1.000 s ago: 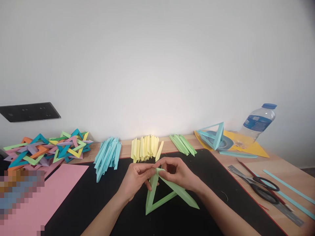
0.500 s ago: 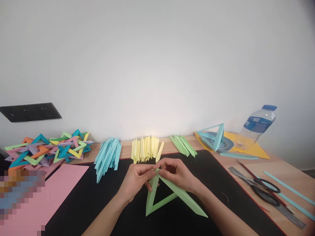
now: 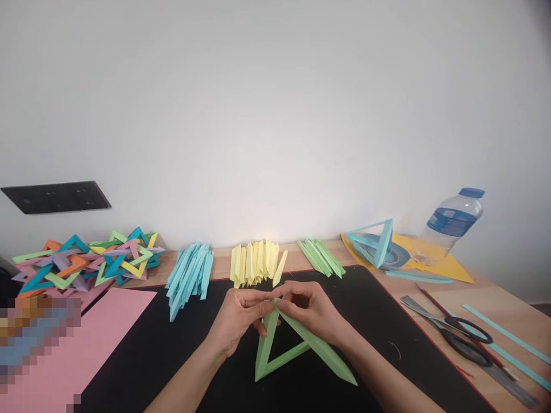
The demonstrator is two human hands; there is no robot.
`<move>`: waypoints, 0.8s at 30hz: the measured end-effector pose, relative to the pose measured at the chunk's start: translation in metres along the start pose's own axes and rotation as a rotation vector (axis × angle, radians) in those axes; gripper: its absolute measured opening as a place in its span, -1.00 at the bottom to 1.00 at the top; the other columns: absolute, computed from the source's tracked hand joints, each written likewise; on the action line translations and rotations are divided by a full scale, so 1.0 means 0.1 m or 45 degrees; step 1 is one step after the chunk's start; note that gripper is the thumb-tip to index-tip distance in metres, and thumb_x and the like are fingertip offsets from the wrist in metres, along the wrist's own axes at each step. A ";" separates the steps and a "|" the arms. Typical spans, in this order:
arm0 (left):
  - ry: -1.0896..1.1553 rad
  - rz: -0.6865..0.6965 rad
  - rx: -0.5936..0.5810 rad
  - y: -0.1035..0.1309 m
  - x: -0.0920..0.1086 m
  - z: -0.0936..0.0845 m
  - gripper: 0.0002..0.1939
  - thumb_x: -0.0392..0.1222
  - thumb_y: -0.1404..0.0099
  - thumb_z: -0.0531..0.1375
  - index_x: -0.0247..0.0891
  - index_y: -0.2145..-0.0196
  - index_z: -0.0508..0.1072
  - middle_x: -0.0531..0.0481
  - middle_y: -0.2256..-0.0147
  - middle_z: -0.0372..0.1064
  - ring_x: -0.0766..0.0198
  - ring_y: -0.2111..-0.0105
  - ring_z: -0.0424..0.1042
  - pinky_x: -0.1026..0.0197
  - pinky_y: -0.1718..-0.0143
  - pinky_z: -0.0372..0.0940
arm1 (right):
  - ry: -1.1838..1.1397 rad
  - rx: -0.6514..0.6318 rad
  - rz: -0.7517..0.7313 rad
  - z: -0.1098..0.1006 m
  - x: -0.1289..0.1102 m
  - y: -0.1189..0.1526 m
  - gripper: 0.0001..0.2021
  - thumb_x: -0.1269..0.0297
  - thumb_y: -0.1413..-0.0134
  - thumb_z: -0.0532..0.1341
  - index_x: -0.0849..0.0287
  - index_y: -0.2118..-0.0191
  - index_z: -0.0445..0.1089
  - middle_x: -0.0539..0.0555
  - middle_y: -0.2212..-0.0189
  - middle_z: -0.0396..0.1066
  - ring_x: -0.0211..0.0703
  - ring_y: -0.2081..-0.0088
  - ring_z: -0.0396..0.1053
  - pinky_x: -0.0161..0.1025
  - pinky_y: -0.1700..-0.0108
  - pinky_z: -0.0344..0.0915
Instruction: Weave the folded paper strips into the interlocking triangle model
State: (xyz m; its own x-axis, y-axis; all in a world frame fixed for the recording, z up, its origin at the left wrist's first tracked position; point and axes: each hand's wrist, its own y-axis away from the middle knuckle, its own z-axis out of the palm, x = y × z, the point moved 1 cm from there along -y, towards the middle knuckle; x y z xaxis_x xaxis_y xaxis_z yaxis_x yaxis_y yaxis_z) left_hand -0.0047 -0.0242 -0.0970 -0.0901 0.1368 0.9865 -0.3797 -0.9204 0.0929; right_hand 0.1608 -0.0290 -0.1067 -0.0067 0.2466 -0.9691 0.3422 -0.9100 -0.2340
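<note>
Folded green paper strips form a triangular frame [image 3: 287, 357] above the black mat, with its apex pointing away from me. My left hand [image 3: 244, 315] pinches the top of the left strip at that apex. Just beside it, my right hand [image 3: 308, 308] pinches the upper end of the right strip, which runs down past the bottom strip to a pointed free end. The fingertips of both hands almost meet and cover much of the joint. Beyond my hands lie piles of folded yellow strips [image 3: 255, 263], green strips [image 3: 321, 257] and blue strips [image 3: 191, 274].
On the left are interlocked multicoloured paper shapes [image 3: 86, 261] and a pink sheet [image 3: 107, 321]. To the right lie scissors [image 3: 467, 344], a pencil [image 3: 439, 301], a ruler [image 3: 512, 387] and blue strips. A blue paper frame [image 3: 383, 244], tape roll [image 3: 394, 258] and tilted bottle [image 3: 456, 218] stand near the wall.
The free end of the right green strip has swung slightly left and down. Both hands keep their pinch at the apex. The whole view has shifted a little.
</note>
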 end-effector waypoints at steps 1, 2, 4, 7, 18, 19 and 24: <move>-0.001 0.005 -0.004 0.00 0.00 0.00 -0.64 -0.14 0.03 0.40 -0.35 0.25 0.61 -0.11 0.54 0.52 0.21 0.52 0.47 0.36 0.68 0.30 | 0.026 0.018 0.000 0.00 -0.02 0.01 -0.78 0.17 -0.03 0.24 0.24 0.32 0.49 -0.03 0.64 0.29 -0.22 0.54 0.32 -0.30 0.48 0.16; -0.001 0.005 -0.010 0.00 0.00 0.00 -0.64 -0.14 0.03 0.40 -0.35 0.25 0.60 -0.11 0.53 0.52 0.22 0.51 0.47 0.36 0.67 0.30 | 0.061 0.035 -0.006 0.01 -0.03 0.01 -0.79 0.19 -0.03 0.24 0.24 0.32 0.50 -0.02 0.63 0.30 -0.23 0.54 0.31 -0.31 0.49 0.15; 0.005 -0.004 -0.024 0.00 0.00 0.00 -0.63 -0.13 0.02 0.40 -0.35 0.24 0.60 -0.13 0.50 0.53 0.22 0.51 0.47 0.37 0.67 0.30 | 0.138 0.061 -0.029 0.01 -0.07 0.02 -0.82 0.24 -0.02 0.24 0.25 0.33 0.50 0.00 0.61 0.33 -0.24 0.53 0.31 -0.31 0.48 0.14; 0.004 -0.029 -0.051 0.00 0.00 -0.01 -0.62 -0.10 -0.01 0.38 -0.35 0.21 0.59 -0.16 0.45 0.54 0.22 0.51 0.48 0.38 0.68 0.28 | 0.126 0.030 -0.025 0.00 -0.10 0.03 -0.84 0.28 -0.02 0.23 0.26 0.31 0.49 0.00 0.61 0.34 -0.20 0.51 0.36 -0.30 0.46 0.16; 0.095 -0.119 -0.009 0.00 -0.01 -0.02 -0.63 -0.13 0.01 0.40 -0.39 0.25 0.59 -0.14 0.47 0.53 0.19 0.50 0.51 0.39 0.71 0.28 | 0.154 0.002 -0.004 -0.02 -0.09 0.01 -0.83 0.30 -0.05 0.21 0.24 0.26 0.49 -0.03 0.60 0.29 -0.22 0.50 0.33 -0.31 0.46 0.15; 0.147 -0.167 0.003 0.00 -0.02 -0.02 -0.62 -0.14 0.04 0.42 -0.39 0.25 0.59 -0.13 0.48 0.53 0.19 0.51 0.51 0.40 0.72 0.27 | 0.130 -0.019 0.008 -0.03 -0.09 0.01 -0.82 0.28 -0.06 0.21 0.24 0.24 0.49 -0.03 0.61 0.29 -0.21 0.50 0.33 -0.30 0.45 0.16; 0.455 -0.391 0.126 0.00 -0.09 -0.01 -0.58 -0.22 0.23 0.50 -0.38 0.34 0.59 -0.07 0.55 0.51 0.32 0.60 0.46 0.45 0.74 0.23 | -0.004 -0.076 0.052 -0.05 -0.08 0.00 -0.77 0.21 -0.07 0.21 0.25 0.24 0.48 0.01 0.56 0.33 -0.22 0.48 0.31 -0.27 0.40 0.21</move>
State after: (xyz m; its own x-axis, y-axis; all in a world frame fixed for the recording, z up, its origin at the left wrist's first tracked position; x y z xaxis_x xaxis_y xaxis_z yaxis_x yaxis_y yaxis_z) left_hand -0.0051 -0.0246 -0.1059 -0.3046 0.5090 0.8051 -0.3505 -0.8458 0.4021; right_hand 0.1654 -0.0298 -0.0986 0.0059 0.2085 -0.9780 0.3977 -0.8979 -0.1890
